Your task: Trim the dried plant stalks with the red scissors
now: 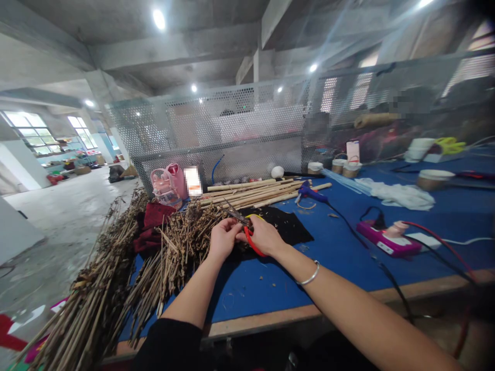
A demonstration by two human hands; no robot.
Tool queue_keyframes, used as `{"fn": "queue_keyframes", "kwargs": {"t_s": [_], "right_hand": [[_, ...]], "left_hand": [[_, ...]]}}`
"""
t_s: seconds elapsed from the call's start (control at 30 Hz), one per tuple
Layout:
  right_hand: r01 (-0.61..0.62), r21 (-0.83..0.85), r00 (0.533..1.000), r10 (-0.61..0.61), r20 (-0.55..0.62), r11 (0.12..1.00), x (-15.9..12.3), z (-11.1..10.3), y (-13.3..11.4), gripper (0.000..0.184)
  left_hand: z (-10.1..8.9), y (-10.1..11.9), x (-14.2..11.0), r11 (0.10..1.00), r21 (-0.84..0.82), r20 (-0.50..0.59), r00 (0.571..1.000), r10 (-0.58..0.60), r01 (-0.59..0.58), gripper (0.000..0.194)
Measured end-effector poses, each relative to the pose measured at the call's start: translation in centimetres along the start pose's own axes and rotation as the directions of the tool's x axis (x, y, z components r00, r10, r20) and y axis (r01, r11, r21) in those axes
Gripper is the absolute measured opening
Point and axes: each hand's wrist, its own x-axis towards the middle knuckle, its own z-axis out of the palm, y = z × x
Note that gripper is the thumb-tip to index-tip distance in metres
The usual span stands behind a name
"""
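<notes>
My right hand (266, 236) is closed around the handles of a pair of scissors (236, 213). The red loop shows below the fingers, and the blades point to the upper left. Beside it my left hand (223, 238) is pinched near the blades; what its fingers hold is hidden. Close to the left hand lies a pile of dried plant stems (185, 234) with crumbly heads. Under and behind the hands spreads a black cloth (296, 225) with small bits on it.
Pale sticks (255, 194) lie behind the hands, beside a blue glue gun (314, 192). Rightward are a purple power strip (386, 239) with cords and white gloves (402, 195). More dried stems (87, 301) overhang the left edge. A mesh partition (232, 121) stands behind.
</notes>
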Motion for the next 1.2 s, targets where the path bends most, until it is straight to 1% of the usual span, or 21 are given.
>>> {"fn": "queue_keyframes", "kwargs": {"t_s": [0.13, 0.23, 0.37, 0.57, 0.63, 0.77, 0.83, 0.93, 1.03, 1.1, 1.2], "right_hand": [[-0.029, 0.033, 0.999, 0.029, 0.021, 0.999, -0.08, 0.17, 0.07, 0.047], [-0.038, 0.019, 0.999, 0.037, 0.030, 0.999, -0.07, 0.10, 0.06, 0.048], [-0.041, 0.005, 0.998, 0.041, 0.050, 0.999, 0.10, -0.08, 0.07, 0.048], [-0.041, -0.054, 0.996, 0.045, 0.082, 0.998, 0.27, -0.19, 0.14, 0.048], [-0.031, -0.050, 0.997, 0.034, 0.070, 0.998, 0.21, -0.24, 0.12, 0.050], [0.042, -0.004, 0.998, -0.042, 0.041, 0.999, 0.05, -0.39, 0.09, 0.052], [0.061, 0.002, 0.998, -0.061, 0.028, 0.998, 0.01, -0.48, 0.07, 0.052], [0.021, 0.007, 0.999, -0.021, 0.044, 1.000, 0.01, -0.57, 0.03, 0.048], [-0.035, 0.012, 0.996, 0.034, 0.080, 0.999, 0.02, -0.55, -0.01, 0.046], [-0.041, 0.020, 0.997, 0.040, 0.065, 0.999, 0.02, -0.47, 0.00, 0.047], [-0.045, 0.028, 0.999, 0.044, 0.032, 0.999, 0.04, -0.31, 0.07, 0.049]], "left_hand": [[0.05, -0.03, 0.08, 0.999, -0.027, -0.002, 1.000, -0.019, 0.019, 0.027], [0.05, 0.12, 0.08, 0.999, -0.021, -0.016, 0.999, -0.028, 0.027, 0.024], [0.02, 0.34, 0.03, 0.999, -0.038, 0.006, 1.000, -0.025, 0.025, 0.024], [-0.21, 0.15, 0.11, 1.000, -0.021, 0.006, 1.000, -0.004, 0.004, 0.022], [-0.28, 0.18, 0.10, 1.000, 0.002, 0.006, 1.000, 0.017, -0.017, 0.021], [-0.30, 0.51, -0.11, 0.995, 0.079, 0.015, 0.998, 0.059, -0.060, 0.021], [-0.30, 0.63, -0.21, 0.991, 0.104, 0.030, 0.997, 0.076, -0.079, 0.022], [-0.35, 0.58, -0.24, 0.990, 0.117, 0.054, 0.996, 0.078, -0.084, 0.025], [-0.37, 0.36, -0.16, 0.991, 0.105, 0.048, 0.996, 0.081, -0.086, 0.026], [-0.30, 0.22, -0.12, 0.995, 0.082, 0.031, 0.998, 0.051, -0.054, 0.028], [-0.13, 0.10, -0.13, 0.999, 0.025, 0.029, 0.999, -0.045, 0.045, 0.032]]}}
